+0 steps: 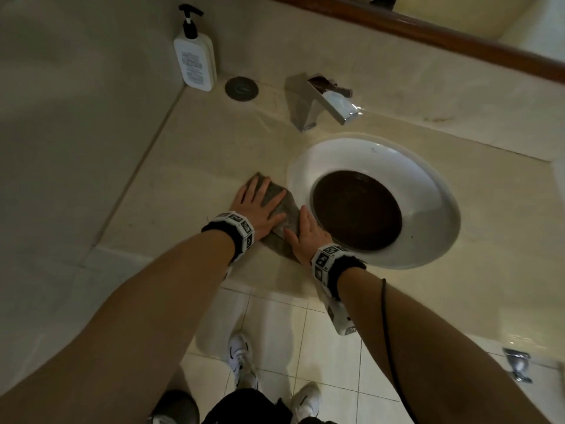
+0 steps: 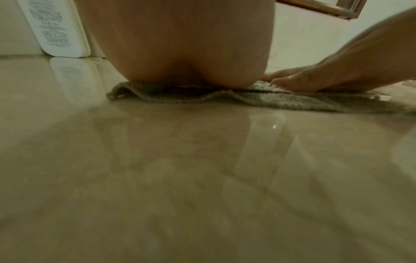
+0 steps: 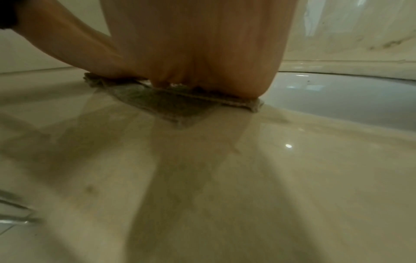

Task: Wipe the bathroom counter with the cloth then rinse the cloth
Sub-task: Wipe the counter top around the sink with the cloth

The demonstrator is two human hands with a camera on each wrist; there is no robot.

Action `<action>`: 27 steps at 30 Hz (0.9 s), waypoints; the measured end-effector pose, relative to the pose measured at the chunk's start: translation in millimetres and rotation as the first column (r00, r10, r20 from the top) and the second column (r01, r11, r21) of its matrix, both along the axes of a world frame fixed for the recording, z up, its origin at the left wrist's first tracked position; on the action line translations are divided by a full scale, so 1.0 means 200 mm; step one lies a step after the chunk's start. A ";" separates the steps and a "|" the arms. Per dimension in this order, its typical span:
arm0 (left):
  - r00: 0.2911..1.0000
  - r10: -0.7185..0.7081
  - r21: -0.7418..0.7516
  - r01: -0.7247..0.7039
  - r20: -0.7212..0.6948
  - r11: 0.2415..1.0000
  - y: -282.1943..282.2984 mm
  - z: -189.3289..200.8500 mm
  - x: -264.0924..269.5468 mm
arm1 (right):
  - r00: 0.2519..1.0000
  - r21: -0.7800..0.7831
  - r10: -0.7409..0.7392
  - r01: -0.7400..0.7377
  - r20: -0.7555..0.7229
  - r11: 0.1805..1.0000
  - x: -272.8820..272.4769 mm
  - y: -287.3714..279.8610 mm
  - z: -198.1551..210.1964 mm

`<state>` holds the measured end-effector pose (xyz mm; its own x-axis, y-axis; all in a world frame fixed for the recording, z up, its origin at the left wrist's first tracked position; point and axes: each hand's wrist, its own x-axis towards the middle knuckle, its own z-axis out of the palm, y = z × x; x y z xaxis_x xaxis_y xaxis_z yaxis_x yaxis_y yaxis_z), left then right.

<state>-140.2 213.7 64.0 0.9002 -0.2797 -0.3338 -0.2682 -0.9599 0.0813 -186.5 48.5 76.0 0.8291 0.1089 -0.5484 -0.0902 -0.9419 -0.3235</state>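
Note:
A grey folded cloth [image 1: 282, 211] lies flat on the beige counter [image 1: 189, 185], just left of the white sink basin [image 1: 440, 209]. My left hand [image 1: 260, 203] presses on the cloth's far left part with straight fingers. My right hand [image 1: 305, 231] lies flat on its near right part, beside the basin rim. In the left wrist view my left palm [image 2: 180, 53] sits on the cloth [image 2: 270, 101], and my right hand's fingers [image 2: 310, 80] rest on it too. The right wrist view shows my right palm [image 3: 198, 53] pressing the cloth [image 3: 175, 106], next to the basin [image 3: 337, 99].
A chrome faucet [image 1: 318, 102] stands behind the basin. A white pump bottle [image 1: 194, 56] and a round metal cap [image 1: 241, 88] sit in the back left corner by the wall. The counter's front edge runs just behind my wrists, with tiled floor and my shoes below.

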 end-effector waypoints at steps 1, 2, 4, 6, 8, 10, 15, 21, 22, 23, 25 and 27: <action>1.000 0.007 0.001 -0.007 -0.009 1.000 -0.03 0.00 -0.05 | 1.000 -0.019 0.016 -0.016 0.006 1.000 -0.04 -0.03 0.00; 1.000 0.011 0.003 -0.011 -0.019 1.000 -0.06 0.01 -0.10 | 0.999 -0.037 0.031 -0.031 0.012 0.999 -0.08 -0.07 0.00; 1.000 0.012 0.014 -0.012 -0.026 1.000 -0.12 0.01 -0.20 | 0.998 -0.067 0.052 -0.051 0.019 0.996 -0.17 -0.14 0.01; 1.000 0.015 0.027 -0.014 -0.021 1.000 -0.19 0.01 -0.31 | 0.997 -0.099 0.066 -0.062 0.040 0.993 -0.27 -0.21 0.02; 1.000 0.023 0.044 -0.022 -0.015 0.999 -0.27 0.01 -0.41 | 0.991 -0.153 0.103 -0.090 0.080 0.984 -0.37 -0.28 0.02; 1.000 0.027 0.065 -0.026 -0.015 0.998 -0.34 0.02 -0.50 | 0.984 -0.201 0.142 -0.118 0.110 0.972 -0.47 -0.34 0.01; 0.999 0.022 0.075 -0.019 -0.038 0.997 -0.49 0.02 -0.65 | 0.982 -0.216 0.144 -0.116 0.121 0.970 -0.65 -0.48 0.01; 0.997 0.011 0.047 -0.008 -0.070 0.999 -0.63 0.03 -0.72 | 0.982 -0.206 0.134 -0.105 0.130 0.973 -0.76 -0.64 -0.04; 0.997 0.009 0.044 -0.006 -0.071 0.999 -0.63 0.03 -0.72 | 0.985 -0.184 0.114 -0.089 0.128 0.979 -0.76 -0.65 -0.04; 0.997 0.007 0.041 -0.004 -0.073 0.999 -0.62 0.03 -0.72 | 0.988 -0.161 0.086 -0.065 0.126 0.985 -0.76 -0.64 -0.03; 0.997 0.007 0.030 -0.005 -0.078 1.000 -0.61 0.04 -0.72 | 0.991 -0.125 0.015 0.001 0.131 0.992 -0.75 -0.61 -0.03; 0.997 0.004 0.012 -0.003 -0.075 1.000 -0.58 0.05 -0.70 | 0.986 -0.133 -0.042 0.064 0.161 0.989 -0.74 -0.56 -0.03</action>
